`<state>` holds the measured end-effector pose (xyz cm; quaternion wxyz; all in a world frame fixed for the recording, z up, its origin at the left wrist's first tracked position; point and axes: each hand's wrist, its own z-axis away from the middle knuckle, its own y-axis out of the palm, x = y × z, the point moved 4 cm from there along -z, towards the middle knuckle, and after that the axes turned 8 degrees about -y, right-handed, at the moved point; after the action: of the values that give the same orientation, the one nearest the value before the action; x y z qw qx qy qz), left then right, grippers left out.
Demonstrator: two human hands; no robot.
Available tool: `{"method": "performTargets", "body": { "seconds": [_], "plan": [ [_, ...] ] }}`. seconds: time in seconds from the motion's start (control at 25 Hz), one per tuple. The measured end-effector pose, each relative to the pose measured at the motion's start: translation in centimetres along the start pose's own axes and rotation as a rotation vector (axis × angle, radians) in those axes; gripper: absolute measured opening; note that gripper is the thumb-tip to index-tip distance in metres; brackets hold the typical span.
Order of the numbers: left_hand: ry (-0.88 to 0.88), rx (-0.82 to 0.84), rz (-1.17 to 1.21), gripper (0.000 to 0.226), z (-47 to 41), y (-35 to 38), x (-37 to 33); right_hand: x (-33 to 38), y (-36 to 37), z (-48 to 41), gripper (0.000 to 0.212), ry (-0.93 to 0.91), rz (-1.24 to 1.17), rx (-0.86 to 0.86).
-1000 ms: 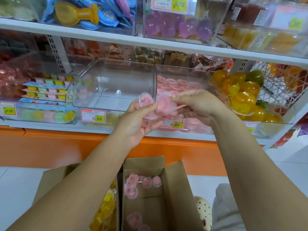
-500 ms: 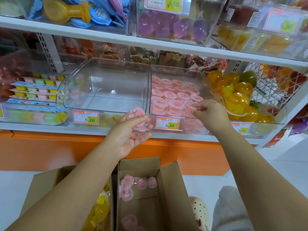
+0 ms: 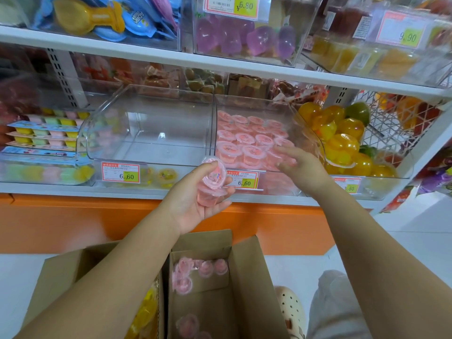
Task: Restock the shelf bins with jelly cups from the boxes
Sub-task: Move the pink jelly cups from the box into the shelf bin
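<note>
Left hand (image 3: 193,204) is curled round two small translucent pink jelly cups (image 3: 214,178) with plastic lids. The upper one is tipped, lid facing the camera.

Right hand (image 3: 297,162) has its fingers spread and looks to be holding nothing, though it's blurred. It hovers over the front row of cups in the clear curved plastic bin (image 3: 315,135).

Key relation: the bin lies up and right of the held cups, just past its front lip. The right hand is nearer, so a handover or a short reach right looks likely.

More pink cups (image 3: 195,270) sit in the open brown cardboard box (image 3: 247,277) below the left forearm.
</note>
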<state>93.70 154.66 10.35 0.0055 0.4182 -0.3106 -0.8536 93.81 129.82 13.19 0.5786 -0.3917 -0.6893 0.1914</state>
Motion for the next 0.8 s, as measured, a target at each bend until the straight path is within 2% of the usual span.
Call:
{"method": "performTargets", "body": {
  "seconds": [0.16, 0.28, 0.36, 0.44, 0.56, 0.68, 0.76, 0.8],
  "plan": [
    [-0.006, 0.002, -0.011, 0.035, -0.2, -0.1, 0.1, -0.2, -0.1, -0.5, 0.029, -0.036, 0.089, -0.049],
    [-0.017, 0.011, -0.031, 0.033, -0.2, 0.0, 0.3, 0.4, -0.3, -0.3, 0.034, -0.031, 0.097, -0.019],
    [-0.022, 0.022, -0.059, 0.041, -0.1, 0.3, 0.3, 1.3, -0.7, -0.1, 0.038, -0.042, 0.07, -0.042],
    [-0.022, 0.034, -0.11, 0.057, -0.1, 0.6, 0.3, 3.1, -1.3, 0.2, 0.032, -0.075, 0.024, -0.061],
    [-0.009, 0.075, -0.193, 0.057, 0.1, 1.3, 0.4, 6.9, -0.5, 1.3, 0.018, -0.095, -0.107, 0.096],
    [0.004, 0.101, -0.255, 0.059, 0.3, 2.1, 0.6, 9.6, 1.5, 2.8, 0.016, -0.116, -0.166, 0.245],
    [0.002, 0.111, -0.266, 0.06, 0.5, 2.4, 0.8, 9.9, 1.7, 3.0, 0.016, -0.081, -0.22, 0.235],
    [0.002, 0.118, -0.254, 0.061, 0.5, 2.4, 0.8, 9.6, 1.1, 2.8, 0.015, -0.036, -0.255, 0.177]
  ]
}}
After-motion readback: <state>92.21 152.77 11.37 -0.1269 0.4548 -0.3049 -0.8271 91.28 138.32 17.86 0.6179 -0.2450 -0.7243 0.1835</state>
